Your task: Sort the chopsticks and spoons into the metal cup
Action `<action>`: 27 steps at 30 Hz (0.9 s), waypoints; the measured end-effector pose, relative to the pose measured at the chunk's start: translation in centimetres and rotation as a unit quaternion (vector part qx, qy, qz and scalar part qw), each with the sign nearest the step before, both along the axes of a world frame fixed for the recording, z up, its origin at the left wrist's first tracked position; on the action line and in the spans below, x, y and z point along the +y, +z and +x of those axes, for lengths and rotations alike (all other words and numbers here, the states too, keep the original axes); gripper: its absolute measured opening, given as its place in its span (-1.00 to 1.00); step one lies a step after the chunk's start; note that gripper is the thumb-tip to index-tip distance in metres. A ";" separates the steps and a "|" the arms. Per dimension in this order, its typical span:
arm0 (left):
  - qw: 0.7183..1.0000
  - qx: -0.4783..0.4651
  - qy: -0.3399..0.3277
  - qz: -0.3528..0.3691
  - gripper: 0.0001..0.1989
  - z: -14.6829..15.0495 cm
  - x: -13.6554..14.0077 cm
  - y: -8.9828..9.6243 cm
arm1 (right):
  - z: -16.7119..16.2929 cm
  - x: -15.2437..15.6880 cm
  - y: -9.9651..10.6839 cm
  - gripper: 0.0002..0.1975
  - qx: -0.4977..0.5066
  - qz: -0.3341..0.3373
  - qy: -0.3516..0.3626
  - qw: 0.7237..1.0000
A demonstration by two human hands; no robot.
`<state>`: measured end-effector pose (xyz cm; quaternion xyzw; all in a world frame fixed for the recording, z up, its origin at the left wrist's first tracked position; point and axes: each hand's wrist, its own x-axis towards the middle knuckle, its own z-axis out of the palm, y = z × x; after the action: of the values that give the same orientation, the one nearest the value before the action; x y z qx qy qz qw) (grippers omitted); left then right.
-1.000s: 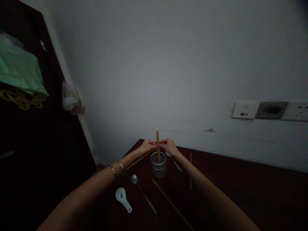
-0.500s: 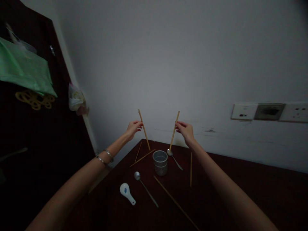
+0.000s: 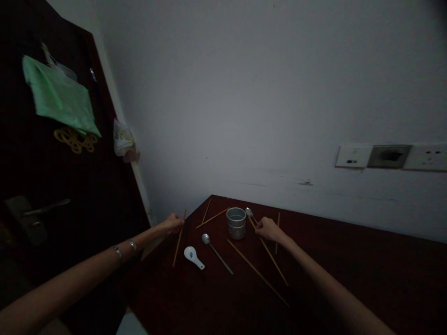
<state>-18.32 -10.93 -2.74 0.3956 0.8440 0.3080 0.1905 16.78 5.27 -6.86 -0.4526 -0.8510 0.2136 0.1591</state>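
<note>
My left hand (image 3: pixel 173 224) is closed around the upper part of a wooden chopstick (image 3: pixel 178 246), whose lower end points down at the table's left side. At the right, my right hand (image 3: pixel 268 230) pinches another chopstick (image 3: pixel 274 261), slanted from the small metal spoon down toward the front right. That metal spoon (image 3: pixel 249 212) lies behind these fingers, its handle partly hidden. A grey metal cup (image 3: pixel 236 224) stands upright between the hands. In front of it are a long-handled metal spoon (image 3: pixel 218 255), a white ceramic spoon (image 3: pixel 193 257) and a loose chopstick (image 3: pixel 258 273).
Two sticks (image 3: pixel 213 217) lie at the dark table's back corner. Another stick (image 3: pixel 278 232) is behind my right wrist. A wall rises behind the table, with sockets (image 3: pixel 354 156) at right. On the left, a door carries a green cloth (image 3: pixel 61 95).
Both hands have come down from above the table with their chopsticks. My left hand moved left; the chopstick in my right hand swung from near upright to a slant toward me.
</note>
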 end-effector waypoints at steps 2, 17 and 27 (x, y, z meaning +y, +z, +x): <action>0.999 -0.010 0.008 -0.048 -0.81 -0.1 -0.7 -1.8 | -0.3 -0.2 -1.1 -0.86 -0.012 -0.003 -0.001 1.000; 0.989 0.001 -0.029 -0.143 -0.89 -0.9 -4.0 -6.4 | -1.3 -0.5 -3.9 -0.86 -0.048 0.025 -0.008 0.999; 0.985 0.061 -0.054 -0.151 -0.89 0.5 -4.8 -5.2 | 0.1 -1.6 -2.7 -0.76 -0.028 0.046 0.000 0.999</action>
<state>-17.82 -15.75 -7.95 0.4257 0.8679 0.1419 0.2129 16.84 3.64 -9.54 -0.4503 -0.8641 0.1621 0.1560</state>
